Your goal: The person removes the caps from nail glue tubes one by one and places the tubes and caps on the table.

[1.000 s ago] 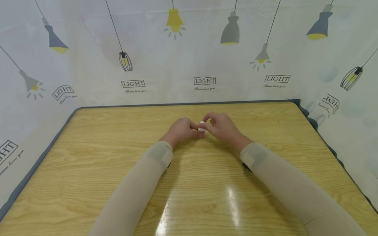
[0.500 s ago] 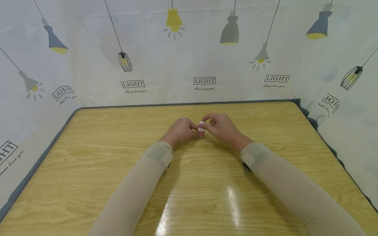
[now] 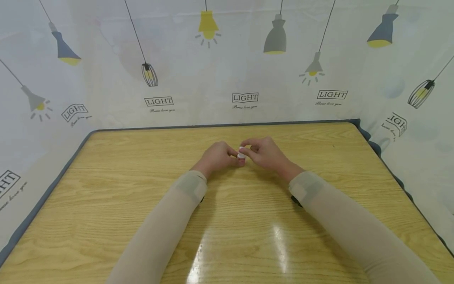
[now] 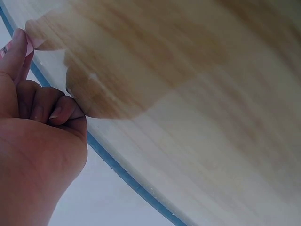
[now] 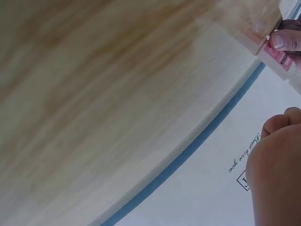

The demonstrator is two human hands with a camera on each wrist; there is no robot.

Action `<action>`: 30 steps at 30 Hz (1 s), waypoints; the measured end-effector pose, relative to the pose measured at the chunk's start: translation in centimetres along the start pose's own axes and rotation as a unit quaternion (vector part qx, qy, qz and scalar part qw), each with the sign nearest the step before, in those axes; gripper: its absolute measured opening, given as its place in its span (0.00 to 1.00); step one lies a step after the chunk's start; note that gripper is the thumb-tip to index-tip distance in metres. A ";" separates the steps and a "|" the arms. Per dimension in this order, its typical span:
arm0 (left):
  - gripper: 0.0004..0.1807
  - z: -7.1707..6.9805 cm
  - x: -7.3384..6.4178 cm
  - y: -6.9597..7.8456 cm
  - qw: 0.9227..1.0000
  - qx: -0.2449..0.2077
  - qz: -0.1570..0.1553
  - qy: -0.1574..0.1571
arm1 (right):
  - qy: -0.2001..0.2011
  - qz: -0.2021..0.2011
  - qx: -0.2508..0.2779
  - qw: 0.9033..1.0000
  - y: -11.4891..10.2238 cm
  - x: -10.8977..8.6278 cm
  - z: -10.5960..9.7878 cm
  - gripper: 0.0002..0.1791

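Note:
A small bottle with a white cap (image 3: 241, 150) and a pink label (image 3: 241, 161) stands upright on the wooden table, near its far edge. From the left side, my left hand (image 3: 218, 155) grips the bottle between thumb and fingers. My right hand (image 3: 266, 152) pinches the cap from the right, its index finger arched over the top. In the right wrist view, the bottle (image 5: 281, 59) shows at the upper right beside the left thumb (image 5: 286, 40), while the right hand's fingertips lie out of frame. The left wrist view catches only a bit of the pink label.
The wooden table (image 3: 142, 221) has blue edging (image 3: 191, 126) along its far side. A white cloth (image 3: 198, 71) printed with lamps and lettering hangs behind it and at both sides. Glare streaks the table between the forearms.
The right hand's fingertips have shifted very slightly at the cap. The left hand and the bottle stay in place.

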State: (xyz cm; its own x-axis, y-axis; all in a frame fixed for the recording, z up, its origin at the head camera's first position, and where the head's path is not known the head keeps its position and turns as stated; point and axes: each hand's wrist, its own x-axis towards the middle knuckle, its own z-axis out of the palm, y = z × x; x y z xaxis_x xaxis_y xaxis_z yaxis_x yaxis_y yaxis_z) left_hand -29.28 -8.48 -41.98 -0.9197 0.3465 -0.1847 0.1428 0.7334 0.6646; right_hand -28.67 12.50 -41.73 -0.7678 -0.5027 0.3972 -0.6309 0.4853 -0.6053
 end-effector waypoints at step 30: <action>0.14 0.0 0.0 0.0 1.000 0.004 0.007 0.002 | -0.028 0.013 0.011 0.999 0.0 -0.1 -0.3 0.15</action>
State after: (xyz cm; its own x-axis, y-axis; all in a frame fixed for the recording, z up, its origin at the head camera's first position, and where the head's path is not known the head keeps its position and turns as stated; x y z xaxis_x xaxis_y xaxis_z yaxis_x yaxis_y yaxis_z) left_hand -29.29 -8.51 -41.96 -0.9189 0.3551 -0.1718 0.1592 0.7323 0.6622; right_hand -28.63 12.78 -41.62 -0.7754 -0.5306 0.3425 -0.6084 0.4822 -0.6304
